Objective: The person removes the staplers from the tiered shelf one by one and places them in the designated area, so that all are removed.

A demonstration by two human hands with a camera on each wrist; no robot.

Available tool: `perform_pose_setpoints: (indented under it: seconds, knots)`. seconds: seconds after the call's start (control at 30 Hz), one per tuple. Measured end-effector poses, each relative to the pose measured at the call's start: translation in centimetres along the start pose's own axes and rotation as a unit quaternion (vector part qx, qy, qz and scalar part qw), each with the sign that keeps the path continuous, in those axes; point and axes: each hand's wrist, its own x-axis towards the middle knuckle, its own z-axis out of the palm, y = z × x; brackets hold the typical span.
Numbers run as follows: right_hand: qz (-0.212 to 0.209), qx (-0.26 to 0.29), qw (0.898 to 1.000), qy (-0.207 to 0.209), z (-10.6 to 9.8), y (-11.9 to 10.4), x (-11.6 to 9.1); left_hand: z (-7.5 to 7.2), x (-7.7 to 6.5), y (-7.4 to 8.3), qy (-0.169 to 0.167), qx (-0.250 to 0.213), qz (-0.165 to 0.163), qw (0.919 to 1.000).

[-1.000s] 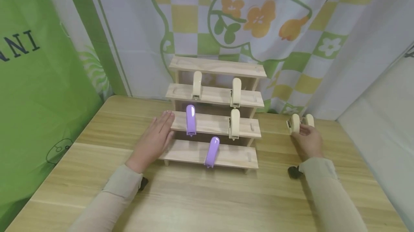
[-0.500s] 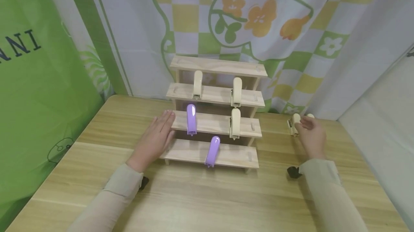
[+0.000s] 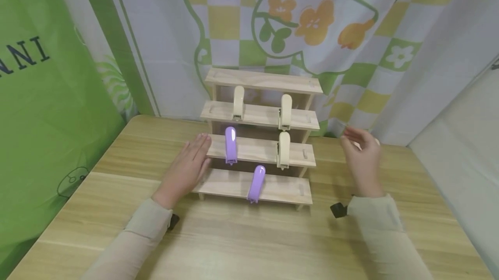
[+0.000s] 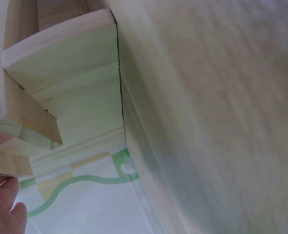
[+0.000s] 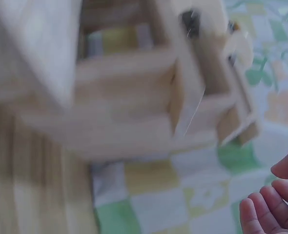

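My left hand [image 3: 186,170], fingers straight, rests at the left end of the light wooden tiered shelf [image 3: 263,79]; its fingertips touch the third board from the top. On the shelf stand two purple staplers [image 3: 231,144] and three cream staplers [image 3: 239,103]. My right hand [image 3: 363,158] hovers right of the shelf, thumb and fingers loosely bent. The right wrist view shows a gap between thumb and fingertips [image 5: 250,214], with nothing held there. It covers the spot of two more cream staplers; only a sliver of cream shows past its edge.
The wooden table [image 3: 249,245] carries the shelf. A patterned curtain [image 3: 222,22] hangs close behind it, and green cloth [image 3: 46,98] covers the left side. A white wall [image 3: 464,141] borders the table at right. A thin dark cord [image 3: 72,179] lies near the table's left edge.
My right hand has come away from the two cream staplers at the right, rising and shifting a little left toward the shelf. My left hand and the staplers on the shelf have stayed put.
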Motion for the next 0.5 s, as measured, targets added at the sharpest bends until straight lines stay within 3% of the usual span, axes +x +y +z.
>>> perform_pose_setpoints:
  seconds: [0.2, 0.5]
  knots:
    - [-0.010, -0.007, 0.999, -0.042, 1.7, -3.0, -1.4, -0.1, -0.1, 0.1, 0.004, -0.001, 0.002, 1.0000]
    - [-0.065, 0.048, 0.994, -0.077, 4.3, -5.0, -2.2, -0.1, -0.1, 0.1, 0.001, 0.000, 0.000, 1.0000]
